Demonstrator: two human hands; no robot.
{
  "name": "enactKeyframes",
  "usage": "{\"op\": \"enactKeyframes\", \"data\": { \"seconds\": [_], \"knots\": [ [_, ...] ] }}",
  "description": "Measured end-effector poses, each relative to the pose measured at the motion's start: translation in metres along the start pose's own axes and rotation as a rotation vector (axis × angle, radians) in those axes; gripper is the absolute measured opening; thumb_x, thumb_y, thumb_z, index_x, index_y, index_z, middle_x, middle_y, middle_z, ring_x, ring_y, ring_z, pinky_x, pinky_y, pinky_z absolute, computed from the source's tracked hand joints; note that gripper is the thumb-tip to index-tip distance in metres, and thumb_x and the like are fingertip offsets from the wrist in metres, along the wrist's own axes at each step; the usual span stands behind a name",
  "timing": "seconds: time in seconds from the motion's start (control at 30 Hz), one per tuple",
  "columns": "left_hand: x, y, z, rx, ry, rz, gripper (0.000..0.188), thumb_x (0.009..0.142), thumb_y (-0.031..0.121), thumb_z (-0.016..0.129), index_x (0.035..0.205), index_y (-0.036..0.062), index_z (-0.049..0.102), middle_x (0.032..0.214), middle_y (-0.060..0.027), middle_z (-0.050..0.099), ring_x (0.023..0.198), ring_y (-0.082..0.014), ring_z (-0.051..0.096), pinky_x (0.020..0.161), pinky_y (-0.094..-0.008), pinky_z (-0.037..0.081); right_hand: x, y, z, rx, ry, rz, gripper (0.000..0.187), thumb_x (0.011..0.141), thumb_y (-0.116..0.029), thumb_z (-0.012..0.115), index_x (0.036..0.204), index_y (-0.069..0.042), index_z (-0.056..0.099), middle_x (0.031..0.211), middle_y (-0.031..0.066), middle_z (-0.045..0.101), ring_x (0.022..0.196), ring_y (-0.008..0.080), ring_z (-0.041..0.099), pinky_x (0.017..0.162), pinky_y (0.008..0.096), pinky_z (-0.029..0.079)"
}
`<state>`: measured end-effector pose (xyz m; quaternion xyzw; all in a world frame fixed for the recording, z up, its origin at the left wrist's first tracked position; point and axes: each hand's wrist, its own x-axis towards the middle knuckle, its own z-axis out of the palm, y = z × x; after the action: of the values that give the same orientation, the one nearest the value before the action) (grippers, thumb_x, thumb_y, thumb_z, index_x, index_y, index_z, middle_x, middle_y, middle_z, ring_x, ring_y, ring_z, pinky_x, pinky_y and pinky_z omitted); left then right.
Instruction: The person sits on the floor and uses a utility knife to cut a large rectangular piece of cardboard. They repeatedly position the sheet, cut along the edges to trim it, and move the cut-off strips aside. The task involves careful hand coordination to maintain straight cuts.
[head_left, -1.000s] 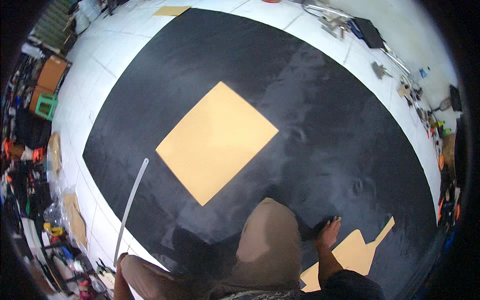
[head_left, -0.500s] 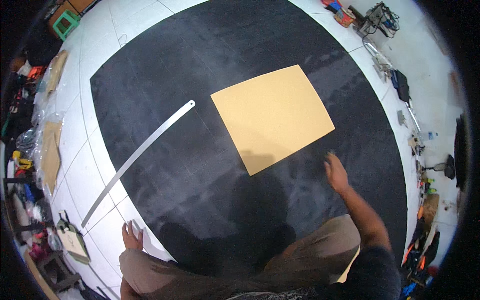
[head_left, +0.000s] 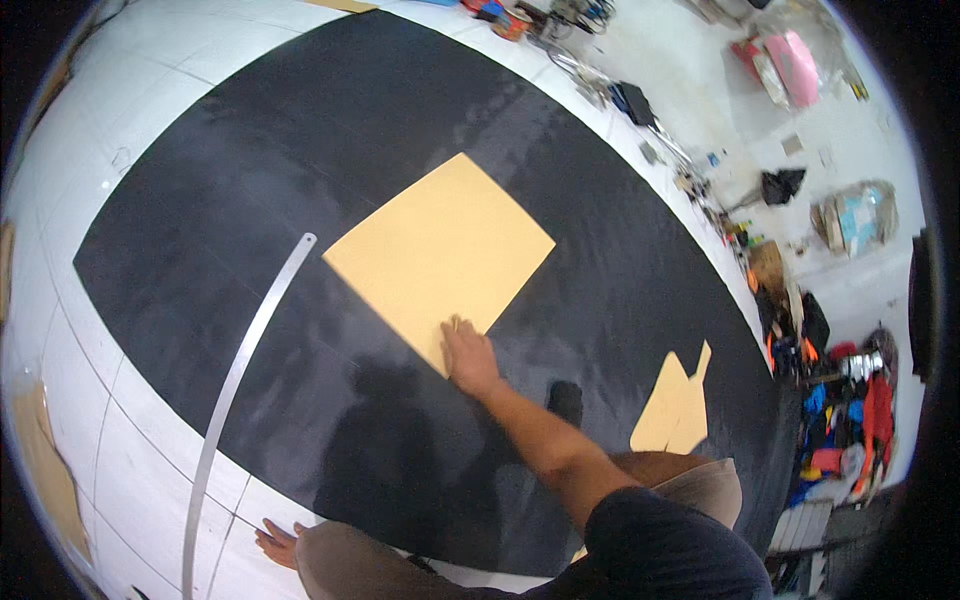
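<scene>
A tan-yellow rectangular sheet (head_left: 440,240), like card or thin board, lies on a large black sheet of material (head_left: 250,170) spread over the floor. My right hand (head_left: 470,358) rests on its near corner, palm down, fingers laid out over the surface. Beyond my left knee, my left hand (head_left: 280,545) is partly hidden; its visible fingers are apart over the white tiles and hold nothing. To the left, a long steel ruler (head_left: 238,370) runs from the black material onto the tiles. Cut tan-yellow pieces (head_left: 672,405) lie by my right knee.
Tools, cables and assorted clutter (head_left: 640,105) line the wall along the right side. Farther down that side is a heap of coloured cloths and items (head_left: 850,430). Brown cardboard (head_left: 45,460) lies at the left edge on white tiles.
My right hand has moved left from beside the tan-yellow sheet onto its near corner. My view has turned right, bringing the cut pieces by my right knee into sight.
</scene>
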<state>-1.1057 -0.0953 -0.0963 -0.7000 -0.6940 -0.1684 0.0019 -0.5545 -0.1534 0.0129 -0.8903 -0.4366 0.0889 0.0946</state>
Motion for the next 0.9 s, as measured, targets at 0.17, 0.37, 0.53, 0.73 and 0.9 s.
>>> {"op": "enactKeyframes", "data": {
  "seconds": [0.17,0.37,0.53,0.73,0.9],
  "knots": [
    [0.003,0.002,0.006,0.275,-0.227,0.032,0.065,0.096,0.049,0.06,0.153,0.0211,0.047,0.156,-0.0197,0.043,0.144,-0.041,0.04,0.117,-0.0573,0.034,-0.127,-0.072,0.023,0.001,-0.002,0.024,0.045,0.094,-0.021,0.059,0.137,-0.009,0.057,0.141,0.0188,0.054,0.126,0.0337,0.055,0.097,0.0491,0.047],
    [0.018,0.042,-0.045,0.185,-0.278,0.313,0.052,0.098,0.042,0.058,0.144,0.0175,0.052,0.145,-0.0191,0.048,0.135,-0.0396,0.045,0.109,-0.054,0.038,-0.197,-0.113,0.037,0.05,-0.045,0.137,0.047,0.094,-0.018,0.056,0.14,-0.007,0.054,0.155,0.0201,0.044,0.137,0.0362,0.048,0.106,0.0507,0.044],
    [0.026,0.039,-0.035,0.167,-0.234,0.437,0.043,0.1,0.037,0.057,0.136,0.0145,0.056,0.136,-0.0186,0.053,0.128,-0.0385,0.048,0.103,-0.0513,0.041,-0.194,-0.11,0.037,0.348,-0.176,0.159,0.043,0.098,-0.023,0.055,0.136,-0.003,0.055,0.15,0.0223,0.048,0.133,0.0401,0.052,0.108,0.0492,0.044],
    [0.013,0.06,-0.032,0.209,-0.194,0.619,0.032,0.102,0.031,0.056,0.127,0.0109,0.061,0.125,-0.018,0.058,0.119,-0.037,0.052,0.095,-0.048,0.045,-0.254,-0.002,0.002,0.115,0.198,-0.153,0.033,0.102,-0.029,0.058,0.124,-0.005,0.062,0.143,0.0189,0.056,0.13,0.032,0.057,0.094,0.046,0.05],
    [-0.029,0.088,-0.037,0.158,-0.257,0.832,0.027,0.103,0.027,0.056,0.121,0.0092,0.063,0.117,-0.0177,0.06,0.112,-0.0368,0.054,0.091,-0.0474,0.046,-0.403,0.157,-0.105,0.162,-0.118,0.169,0.035,0.103,-0.032,0.055,0.128,-0.008,0.058,0.149,0.0192,0.051,0.135,0.0347,0.053,0.109,0.0504,0.044]
  ]
}}
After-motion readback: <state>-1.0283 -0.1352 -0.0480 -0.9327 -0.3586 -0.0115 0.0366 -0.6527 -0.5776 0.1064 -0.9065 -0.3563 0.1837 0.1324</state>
